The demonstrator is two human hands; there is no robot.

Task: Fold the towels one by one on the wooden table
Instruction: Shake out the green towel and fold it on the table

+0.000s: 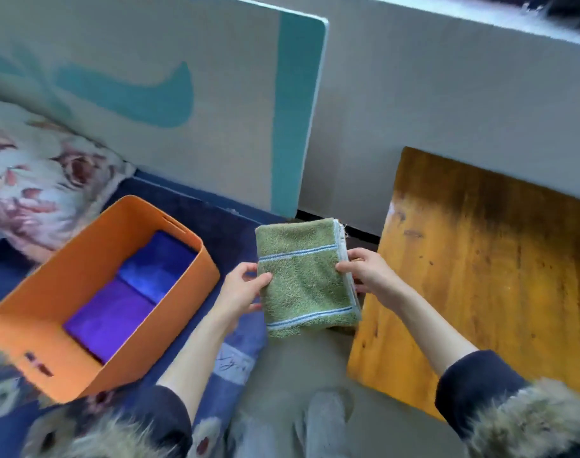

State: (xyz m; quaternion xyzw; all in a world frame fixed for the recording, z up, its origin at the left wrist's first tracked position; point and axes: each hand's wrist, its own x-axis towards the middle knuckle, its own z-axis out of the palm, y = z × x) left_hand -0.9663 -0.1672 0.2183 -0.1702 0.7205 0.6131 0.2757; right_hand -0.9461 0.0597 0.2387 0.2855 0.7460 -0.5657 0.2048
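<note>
Head view: a folded green towel [303, 276] is held in the air between an orange basket [50, 319] at 9 o'clock and the wooden table [487, 266] at 3 o'clock, the left hand [240, 289] and right hand [369, 274] each pinching a side edge.

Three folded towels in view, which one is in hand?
The green towel, striped blue, held between the left hand and right hand. The two purple towels lie in the orange bin.
</note>
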